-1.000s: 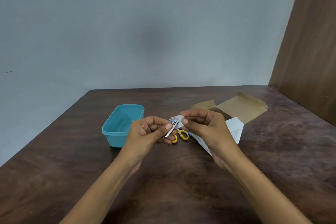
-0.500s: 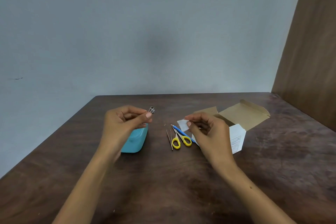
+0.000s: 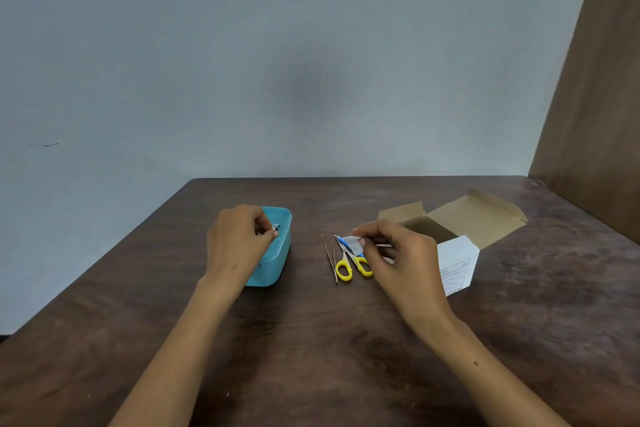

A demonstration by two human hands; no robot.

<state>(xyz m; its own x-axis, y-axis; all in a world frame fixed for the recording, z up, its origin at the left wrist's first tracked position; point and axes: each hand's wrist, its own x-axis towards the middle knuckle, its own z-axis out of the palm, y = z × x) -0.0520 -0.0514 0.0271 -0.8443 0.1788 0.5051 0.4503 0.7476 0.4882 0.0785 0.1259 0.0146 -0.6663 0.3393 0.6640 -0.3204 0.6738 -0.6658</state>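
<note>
Two hands work above a dark wooden table (image 3: 311, 357), each holding one small thing. The left hand (image 3: 239, 243) is over the near-left part of a teal tub (image 3: 280, 263), its fingers curled and pinching a nail clipper (image 3: 276, 227). Only the clipper's metal end shows past the fingertips, over the tub's open inside and pointing right. The rest is hidden in the hand, so its long axis cannot be told. The right hand (image 3: 401, 260), well apart from the left, pinches a small white pad (image 3: 354, 245) between thumb and forefinger, and the pad sticks out to the left of the fingertips. It hangs just over the blades of yellow-handled scissors (image 3: 344, 269), which lie with handles toward the person and blades pointing away. Thin tweezers (image 3: 331, 262) lie just left of the scissors, roughly parallel to them. An open cardboard box (image 3: 474, 218) sits behind the right hand.
</note>
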